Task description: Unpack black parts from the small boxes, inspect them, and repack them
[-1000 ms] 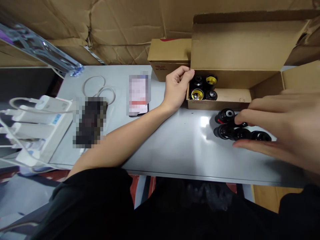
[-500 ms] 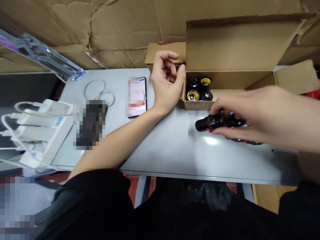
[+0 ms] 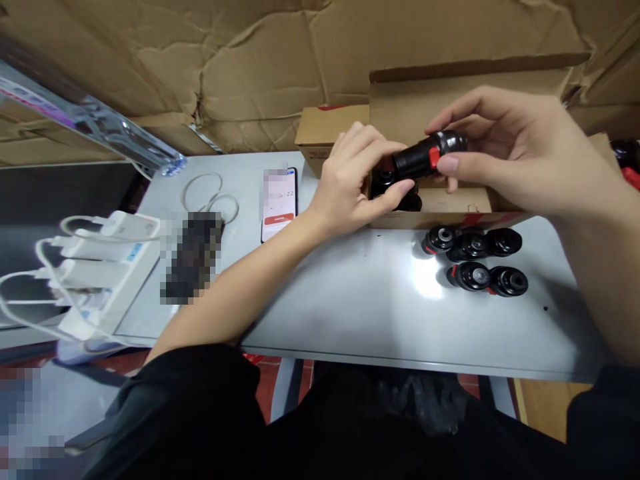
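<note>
A black flashlight [image 3: 423, 157] with a red switch is pinched in my right hand [image 3: 515, 143], tilted above the open cardboard box [image 3: 440, 220]. My left hand [image 3: 357, 177] is at the box's left end, thumb and fingers apart around the flashlight's narrow end. Whether they touch it I cannot tell. Below that hand, a few black flashlights [image 3: 384, 179] stand inside the box, partly hidden. On the table in front of the box, several more black flashlights [image 3: 474, 275] with red switches stand in two short rows.
Left on the grey table [image 3: 330, 300] lie a phone [image 3: 279, 207] with its screen lit, a dark pixelated object [image 3: 194, 257], a looped white cable [image 3: 203, 190] and a power strip [image 3: 127, 267] full of chargers. Another cardboard box [image 3: 313, 133] and a cardboard wall [image 3: 260, 73] stand behind.
My right hand has lifted the flashlight from low over the table to above the box. My left hand has turned in over the box's left end. The camera view has shifted slightly.
</note>
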A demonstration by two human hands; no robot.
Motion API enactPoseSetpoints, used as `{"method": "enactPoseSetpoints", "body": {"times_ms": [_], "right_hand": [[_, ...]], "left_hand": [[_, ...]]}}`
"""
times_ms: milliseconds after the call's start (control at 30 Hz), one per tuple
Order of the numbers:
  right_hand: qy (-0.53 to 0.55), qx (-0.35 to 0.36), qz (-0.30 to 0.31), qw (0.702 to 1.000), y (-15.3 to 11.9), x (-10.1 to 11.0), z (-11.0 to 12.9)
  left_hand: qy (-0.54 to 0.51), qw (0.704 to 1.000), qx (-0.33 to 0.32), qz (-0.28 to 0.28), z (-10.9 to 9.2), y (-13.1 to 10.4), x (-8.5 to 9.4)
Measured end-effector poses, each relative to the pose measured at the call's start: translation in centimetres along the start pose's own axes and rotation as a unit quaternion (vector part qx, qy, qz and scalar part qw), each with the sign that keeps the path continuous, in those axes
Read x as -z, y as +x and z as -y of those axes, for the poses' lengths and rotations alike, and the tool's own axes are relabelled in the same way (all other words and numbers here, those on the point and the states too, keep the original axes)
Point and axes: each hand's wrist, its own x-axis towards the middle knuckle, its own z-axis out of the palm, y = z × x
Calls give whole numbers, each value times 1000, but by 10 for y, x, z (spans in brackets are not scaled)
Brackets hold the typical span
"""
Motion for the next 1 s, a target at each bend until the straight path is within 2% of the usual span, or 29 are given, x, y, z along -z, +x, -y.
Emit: {"method": "enactPoseSetpoints", "body": {"times_ms": [133, 233, 333, 467, 567, 667, 800, 900, 1000], "right_hand": [[15, 9, -3, 1000, 1, -3, -8], [13, 9, -1, 1000, 1, -5, -7], [32, 2, -6, 999, 2, -9, -7], [83, -12, -41, 996, 5, -15, -11], [60, -4, -74, 995, 8, -12, -16], [28, 25, -95, 995, 7, -2, -23], [-1, 52, -102, 993, 2, 7, -39], [-1, 62, -123, 991, -2, 8, -49], [-1, 62, -122, 991, -7, 8, -49]], "left_hand": [[22, 999, -25, 27, -7, 2, 0], [14, 999, -18, 31, -12, 5, 3], [-25, 1000, 17, 7, -8, 7, 4], [-115, 988, 100, -32, -1, 7, 0], [-178, 970, 150, -62, -5, 8, -5], [-197, 963, 157, -92, -8, 7, -11], [-186, 963, 145, -132, 11, 4, -22], [-172, 970, 121, -120, 35, 1, -29], [-169, 972, 114, -116, 48, -3, -34]]}}
